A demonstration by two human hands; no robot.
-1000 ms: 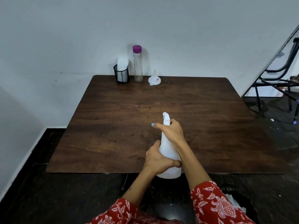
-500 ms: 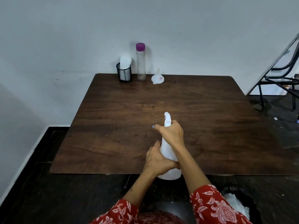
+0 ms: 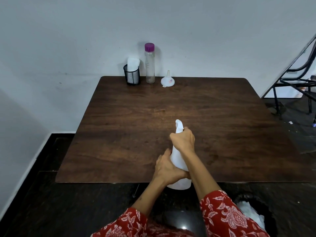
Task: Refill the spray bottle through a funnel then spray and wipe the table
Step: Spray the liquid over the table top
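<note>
From the head camera I look down on a dark wooden table (image 3: 130, 130) set against a pale wall. I have both hands on the white spray bottle (image 3: 178, 161), which stands upright at the near edge of the table, its base at or just over that edge. My left hand (image 3: 168, 170) is wrapped around the lower body of the bottle, fingers curled closed on it. My right hand (image 3: 184, 140) is closed around the neck just under the spray head (image 3: 179, 125), whose nozzle points away from me toward the wall.

Along the far edge, well apart from my hands, I see a black mesh holder (image 3: 132, 76) with a white cloth or paper (image 3: 133, 63) standing in it; I cannot tell which. Just beside it stands a clear bottle with a purple cap (image 3: 149, 64), upright. To its right a white funnel (image 3: 167, 80) rests wide end down, spout up.

At the lower right, on the dark floor, a dark bin (image 3: 253, 211) holds something white. My sleeves are red with a white pattern.
</note>
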